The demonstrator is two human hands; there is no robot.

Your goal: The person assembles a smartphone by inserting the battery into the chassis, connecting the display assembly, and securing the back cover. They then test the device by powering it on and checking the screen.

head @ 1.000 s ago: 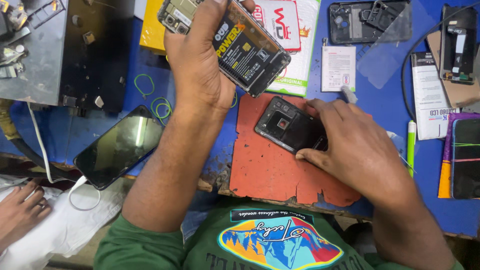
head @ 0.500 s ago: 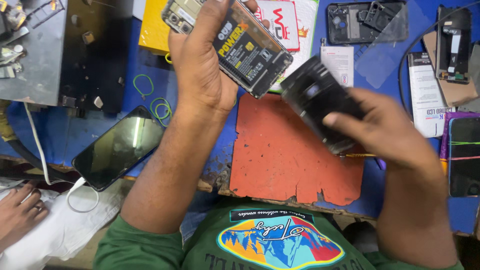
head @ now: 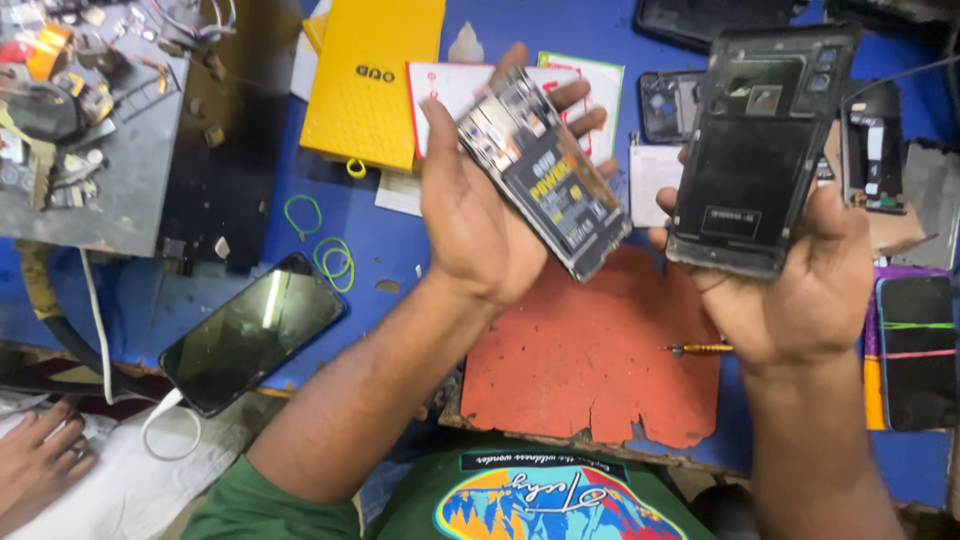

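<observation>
My left hand (head: 480, 215) holds an opened phone body (head: 545, 170) tilted above the bench, its black battery and circuit board facing up. My right hand (head: 800, 290) holds a black phone back cover (head: 755, 145) upright, inner side toward me, just right of the phone body. Both are raised over a worn red work mat (head: 590, 365). A small screwdriver with a yellow handle (head: 698, 348) lies on the mat's right edge under my right hand.
A dark phone (head: 250, 335) lies screen-up at the left, green rubber bands (head: 335, 260) near it. A yellow box (head: 375, 80) sits at the back, a grey parts tray (head: 90, 130) far left. More phones (head: 915, 350) lie right. Another person's hand (head: 35, 465) rests bottom left.
My right hand picked the black back cover off the red mat and lifted it up beside the phone body. The left hand lowered the phone body slightly toward it.
</observation>
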